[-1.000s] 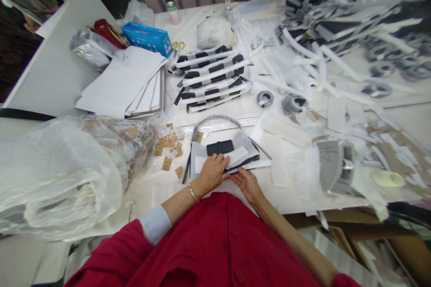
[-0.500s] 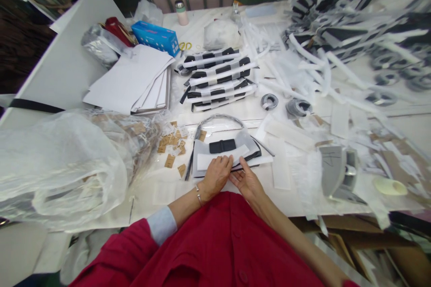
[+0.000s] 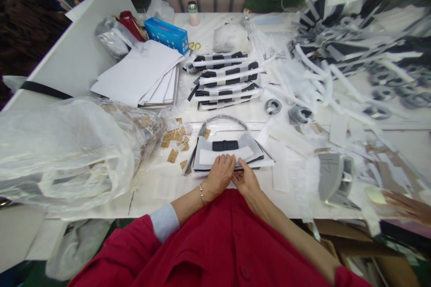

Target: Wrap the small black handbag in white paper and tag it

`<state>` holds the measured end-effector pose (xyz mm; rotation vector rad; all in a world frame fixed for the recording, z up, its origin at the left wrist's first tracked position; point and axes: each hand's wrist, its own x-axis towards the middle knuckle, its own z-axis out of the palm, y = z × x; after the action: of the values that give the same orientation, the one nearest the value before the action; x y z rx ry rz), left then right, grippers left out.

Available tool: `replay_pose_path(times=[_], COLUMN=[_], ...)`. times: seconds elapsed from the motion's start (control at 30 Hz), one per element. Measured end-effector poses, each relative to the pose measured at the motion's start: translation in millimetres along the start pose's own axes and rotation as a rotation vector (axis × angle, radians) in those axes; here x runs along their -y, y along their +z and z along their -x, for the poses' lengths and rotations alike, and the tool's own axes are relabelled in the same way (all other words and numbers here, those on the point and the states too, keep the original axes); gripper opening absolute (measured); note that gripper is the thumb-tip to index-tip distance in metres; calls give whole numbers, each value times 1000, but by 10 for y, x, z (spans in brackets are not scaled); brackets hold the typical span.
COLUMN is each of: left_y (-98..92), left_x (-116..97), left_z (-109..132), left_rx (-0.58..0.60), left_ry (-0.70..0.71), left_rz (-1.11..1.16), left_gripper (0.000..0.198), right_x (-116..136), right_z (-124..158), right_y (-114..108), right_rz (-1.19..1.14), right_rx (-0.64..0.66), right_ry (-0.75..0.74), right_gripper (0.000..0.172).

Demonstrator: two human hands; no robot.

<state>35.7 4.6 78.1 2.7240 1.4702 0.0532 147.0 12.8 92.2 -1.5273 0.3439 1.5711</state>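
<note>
A grey cloth piece [image 3: 205, 149] lies on the white table [image 3: 161, 188] right in front of me, with a black bow [image 3: 225, 145] and a white paper strip [image 3: 212, 157] on top of it. My left hand [image 3: 220, 175] rests palm down on the near edge of the strip, fingers together. My right hand [image 3: 247, 178] sits beside it at the piece's front edge, fingers curled under the layers. A curved grey band [image 3: 220, 119] arcs just behind the piece.
Finished black-and-white wrapped bundles [image 3: 224, 80] are stacked further back. Brown paper tags [image 3: 173, 136] lie scattered left, beside a big clear plastic bag [image 3: 60, 148]. White sheets [image 3: 141, 74], tape rolls [image 3: 273, 106] and heaps of white strips [image 3: 336, 54] fill the rest. Another person's hand [image 3: 402, 204] reaches in at right.
My view has tilted up and shifted left. Both hands stay at the front edge of the grey piece, closing in together. Another person's hand has come into view at the right.
</note>
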Motion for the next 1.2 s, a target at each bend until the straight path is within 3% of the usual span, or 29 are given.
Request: replay_pose_path(times=[0.27,0.73,0.9,1.0,1.07,1.13,1.2], left_y=[164,146,26,-60,-121,-181,-233], left_x=[-13,133,257,379,468,556,635], left_z=[229,-86,-127,-127,-117,-104,-98], left_rx=[-39,-35,-48,-50,-46,-48,-62], left_ry=[-5,87,73,25,-21,-68,-109], left_rz=[-157,-113,-52,-23,8,48,84], left_gripper=[52,33,28,33,40,47,51], right_x=[-32,-124,-67,37,134,242,345], right_z=[68,-119,-58,5,5,-46,-138], right_y=[34,84,65,-90,-287,-543,-829], right_rz=[-13,-85,19,136,235,322,349], right_rx=[16,-33,71,253,351,341,229], right_ry=[35,6,60,85,22,-88,-181], right_gripper=[6,7,17,23,29,36,38])
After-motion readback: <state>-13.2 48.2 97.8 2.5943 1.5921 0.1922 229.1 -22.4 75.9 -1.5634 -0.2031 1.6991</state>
